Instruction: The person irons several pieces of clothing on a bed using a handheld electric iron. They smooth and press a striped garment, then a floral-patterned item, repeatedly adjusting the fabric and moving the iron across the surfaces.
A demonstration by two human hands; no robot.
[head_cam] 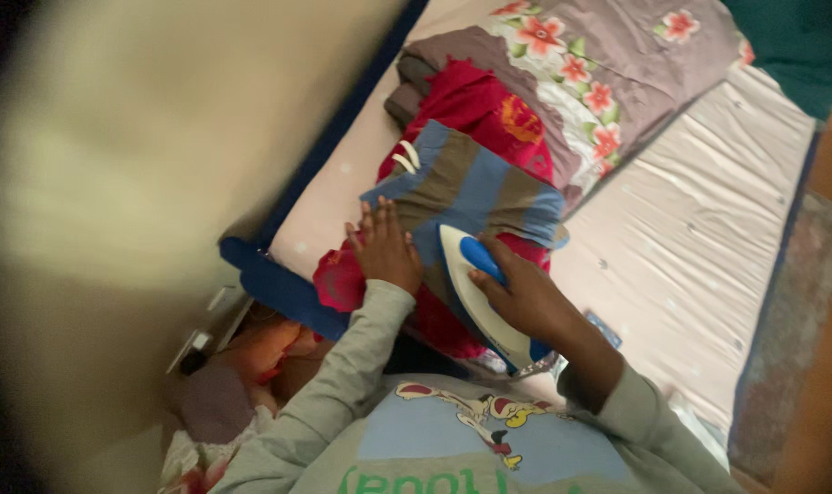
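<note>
Striped cloth (471, 187), in blue and brown bands, lies spread on a mattress (699, 238) just ahead of both hands, on top of a red garment (475, 105) that shows around its edges. Its long axis seems to run away from the person, toward the far end of the mattress, though its folds make this hard to be sure of. The left hand (386, 249) is on its near left corner and the right hand (526, 297) sits at its near right edge, so both are about equally close.

That left hand lies flat, palm down, fingers spread and pointing away, pressing the cloth where it meets the red garment. The right hand is curled tightly around the blue handle of a white iron (478, 293). The iron rests on the near edge of the striped cloth, its pointed nose aimed away from the person, just beside the left hand's thumb side.

Beyond the hands, a grey flowered sheet (599, 82) is bunched up behind the red garment. Grey sleeves cover both forearms.
</note>
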